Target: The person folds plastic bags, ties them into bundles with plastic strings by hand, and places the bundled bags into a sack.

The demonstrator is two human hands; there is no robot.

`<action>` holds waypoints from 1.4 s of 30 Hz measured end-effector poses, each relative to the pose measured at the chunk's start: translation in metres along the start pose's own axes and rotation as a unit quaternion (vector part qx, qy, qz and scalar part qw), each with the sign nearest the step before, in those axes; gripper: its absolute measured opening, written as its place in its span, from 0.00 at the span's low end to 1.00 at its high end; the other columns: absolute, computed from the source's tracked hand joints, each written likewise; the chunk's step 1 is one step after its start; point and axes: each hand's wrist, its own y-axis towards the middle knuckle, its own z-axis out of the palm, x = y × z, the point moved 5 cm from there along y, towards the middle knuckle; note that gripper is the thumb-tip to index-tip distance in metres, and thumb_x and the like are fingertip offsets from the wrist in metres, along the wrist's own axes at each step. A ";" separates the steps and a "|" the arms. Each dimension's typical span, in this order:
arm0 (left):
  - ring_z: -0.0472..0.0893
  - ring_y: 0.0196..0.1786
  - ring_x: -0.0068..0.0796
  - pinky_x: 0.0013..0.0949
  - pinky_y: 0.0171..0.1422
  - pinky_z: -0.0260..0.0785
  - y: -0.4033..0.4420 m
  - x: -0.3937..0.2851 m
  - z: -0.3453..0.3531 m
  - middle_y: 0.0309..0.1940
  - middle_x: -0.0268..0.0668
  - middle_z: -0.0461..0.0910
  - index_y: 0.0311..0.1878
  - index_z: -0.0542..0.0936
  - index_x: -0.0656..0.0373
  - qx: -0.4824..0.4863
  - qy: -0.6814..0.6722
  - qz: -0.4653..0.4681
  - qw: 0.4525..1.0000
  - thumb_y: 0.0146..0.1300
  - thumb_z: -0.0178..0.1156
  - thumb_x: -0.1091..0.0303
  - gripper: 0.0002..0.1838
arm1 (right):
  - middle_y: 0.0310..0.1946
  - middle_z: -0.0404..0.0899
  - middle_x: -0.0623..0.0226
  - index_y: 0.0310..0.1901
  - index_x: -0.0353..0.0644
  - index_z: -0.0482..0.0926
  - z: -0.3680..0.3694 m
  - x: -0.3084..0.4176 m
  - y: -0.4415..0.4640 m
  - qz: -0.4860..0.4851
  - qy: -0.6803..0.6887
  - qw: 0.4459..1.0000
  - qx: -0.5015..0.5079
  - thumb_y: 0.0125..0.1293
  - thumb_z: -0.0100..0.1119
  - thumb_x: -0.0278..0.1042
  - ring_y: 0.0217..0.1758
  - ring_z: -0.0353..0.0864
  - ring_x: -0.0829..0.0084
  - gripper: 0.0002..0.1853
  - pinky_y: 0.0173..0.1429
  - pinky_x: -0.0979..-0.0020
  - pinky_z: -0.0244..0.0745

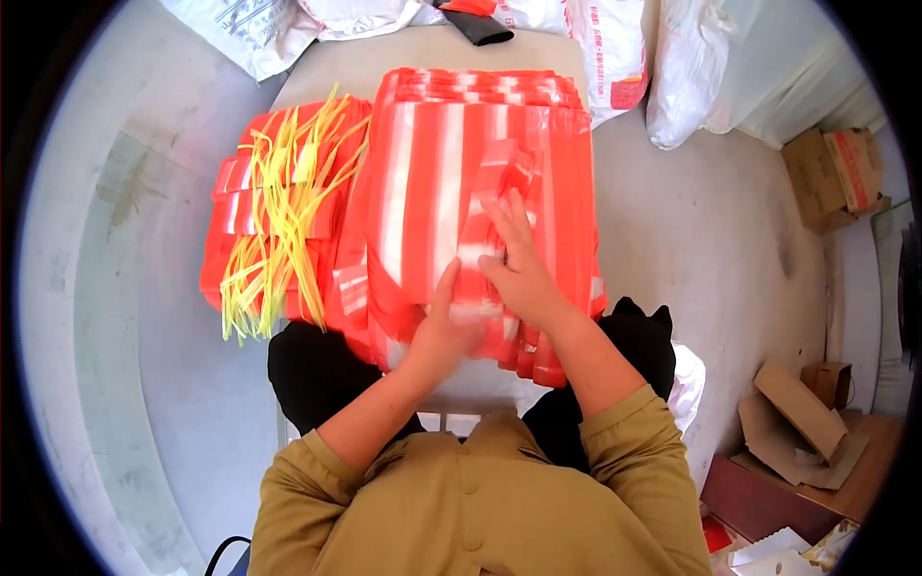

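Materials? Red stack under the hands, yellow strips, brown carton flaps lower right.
Red stack: probably thin plastic film, glossy; pale streaks look like glare.
Yellow strips: perhaps plastic twine, slight sheen; narrow, limp, tangled. Paper can't be excluded.
Brown carton flaps: likely cardboard, matte; stiff, flat panels.

A single view, from 1 camera on the person's head, looks forward and steeply down. Its wide lens bends straight edges, and black rounds off the corners. The shirt (471, 509) is nearest, across the bottom centre. The left hand (444, 336) and right hand (521, 274) fall mid-frame, close to the lens, over the red stack (420, 192). White bags (360, 14) along the top edge and boxes (834, 178) at right lie farther off.
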 end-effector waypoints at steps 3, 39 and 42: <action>0.78 0.53 0.18 0.26 0.47 0.78 -0.007 0.000 0.005 0.80 0.37 0.61 0.87 0.52 0.49 0.022 0.030 0.029 0.999 0.71 0.58 0.86 0.46 | 0.89 0.30 0.51 0.84 0.54 0.59 -0.012 -0.012 0.021 -0.024 -0.007 0.999 -0.038 0.74 0.54 0.26 0.92 0.33 0.55 0.38 0.86 0.60 0.47; 0.81 0.51 0.19 0.29 0.54 0.79 0.002 -0.016 0.038 0.71 0.37 0.71 0.80 0.63 0.59 0.068 -0.045 0.024 0.996 0.69 0.62 0.81 0.37 | 0.82 0.55 0.51 0.84 0.44 0.51 -0.050 -0.031 -0.013 -0.012 -0.113 0.989 -0.091 0.60 0.74 0.33 0.84 0.58 0.58 0.54 0.78 0.59 0.68; 0.80 0.53 0.18 0.27 0.56 0.77 0.004 -0.008 0.044 0.71 0.37 0.72 0.80 0.64 0.60 0.074 -0.014 0.049 0.996 0.68 0.63 0.79 0.37 | 0.83 0.54 0.51 0.84 0.46 0.52 -0.049 -0.029 -0.015 0.015 -0.082 0.992 -0.092 0.58 0.74 0.31 0.86 0.55 0.57 0.55 0.80 0.58 0.66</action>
